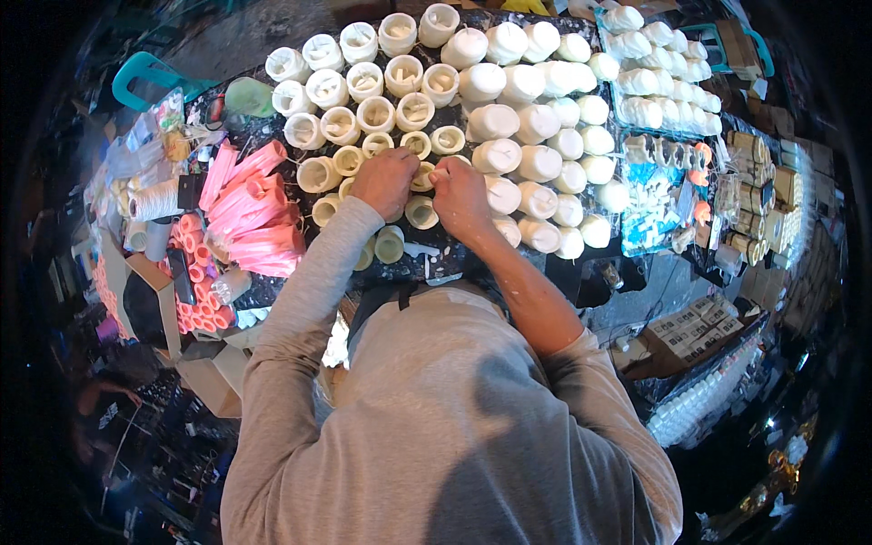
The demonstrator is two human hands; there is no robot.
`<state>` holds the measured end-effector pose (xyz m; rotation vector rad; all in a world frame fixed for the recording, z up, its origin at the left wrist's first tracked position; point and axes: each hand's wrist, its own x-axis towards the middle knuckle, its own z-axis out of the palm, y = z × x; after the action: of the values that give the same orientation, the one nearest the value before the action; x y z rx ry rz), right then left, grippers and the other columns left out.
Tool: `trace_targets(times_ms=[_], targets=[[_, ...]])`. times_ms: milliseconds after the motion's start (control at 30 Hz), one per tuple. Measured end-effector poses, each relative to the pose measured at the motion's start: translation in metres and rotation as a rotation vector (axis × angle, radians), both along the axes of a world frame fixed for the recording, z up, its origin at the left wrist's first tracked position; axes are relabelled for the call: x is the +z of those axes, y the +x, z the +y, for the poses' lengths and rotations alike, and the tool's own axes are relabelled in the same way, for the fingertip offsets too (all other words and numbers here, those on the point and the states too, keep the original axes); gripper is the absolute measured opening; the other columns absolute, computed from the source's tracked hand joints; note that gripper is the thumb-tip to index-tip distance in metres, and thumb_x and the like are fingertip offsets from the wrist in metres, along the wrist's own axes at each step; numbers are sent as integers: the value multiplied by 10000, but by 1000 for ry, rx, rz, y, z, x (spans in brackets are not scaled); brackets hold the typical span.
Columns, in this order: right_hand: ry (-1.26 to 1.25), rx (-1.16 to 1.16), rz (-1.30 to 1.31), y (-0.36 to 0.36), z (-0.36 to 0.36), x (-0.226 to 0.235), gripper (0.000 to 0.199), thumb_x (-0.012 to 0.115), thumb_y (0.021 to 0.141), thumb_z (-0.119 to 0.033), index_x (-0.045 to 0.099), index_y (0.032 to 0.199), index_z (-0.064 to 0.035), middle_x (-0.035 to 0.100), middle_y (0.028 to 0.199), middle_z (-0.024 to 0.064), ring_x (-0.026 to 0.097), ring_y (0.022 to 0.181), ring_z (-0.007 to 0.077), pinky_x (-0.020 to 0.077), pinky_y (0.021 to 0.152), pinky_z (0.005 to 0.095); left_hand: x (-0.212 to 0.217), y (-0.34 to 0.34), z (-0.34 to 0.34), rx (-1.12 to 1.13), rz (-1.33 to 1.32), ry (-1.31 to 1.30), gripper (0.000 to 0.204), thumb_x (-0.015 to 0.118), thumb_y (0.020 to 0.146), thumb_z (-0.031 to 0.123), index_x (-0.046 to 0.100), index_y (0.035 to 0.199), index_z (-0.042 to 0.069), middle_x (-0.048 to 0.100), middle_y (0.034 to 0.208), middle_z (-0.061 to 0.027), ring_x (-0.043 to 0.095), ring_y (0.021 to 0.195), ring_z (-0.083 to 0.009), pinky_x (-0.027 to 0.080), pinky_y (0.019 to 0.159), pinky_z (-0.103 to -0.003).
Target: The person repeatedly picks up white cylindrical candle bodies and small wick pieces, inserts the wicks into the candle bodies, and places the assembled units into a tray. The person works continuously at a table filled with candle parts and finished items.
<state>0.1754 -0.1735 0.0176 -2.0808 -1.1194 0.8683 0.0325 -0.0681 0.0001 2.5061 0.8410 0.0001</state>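
Now one small cream cup (423, 174) is pinched between left hand (385, 181) and right hand (460, 193), steadied amid the packed rows.

Seen from above: a plain grey long-sleeved top, soft and loosely creased across the shoulders and back. Left sleeve (300, 291) drawn down fully to the wrist, ending just short of the left hand (386, 180). Right sleeve (599, 391) pushed up past the elbow, bunched in folds, forearm left bare down to the right hand (461, 195). Dark strap or collar edge at the neckline.
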Motion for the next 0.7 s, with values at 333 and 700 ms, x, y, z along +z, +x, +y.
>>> trace_targets(times_ms=[333, 700], targets=[[-41, -69, 599, -2, -41, 19, 190, 643, 1029, -153, 635, 1070, 32, 680, 770, 92, 624, 579, 136, 511, 524, 313, 37, -33, -50, 321, -428, -608, 255, 714, 971, 229, 730, 1070, -6, 728, 857, -113, 671, 738, -227, 513, 682, -366], [-74, -276, 1390, -7, -45, 6, 140, 688, 1011, -96, 651, 1100, 6, 664, 824, 42, 605, 634, 123, 535, 602, 278, 37, -57, -77, 654, -578, -1321, 245, 684, 1010, 222, 702, 1091, -9, 663, 820, 1, 562, 681, -76, 449, 600, -251]])
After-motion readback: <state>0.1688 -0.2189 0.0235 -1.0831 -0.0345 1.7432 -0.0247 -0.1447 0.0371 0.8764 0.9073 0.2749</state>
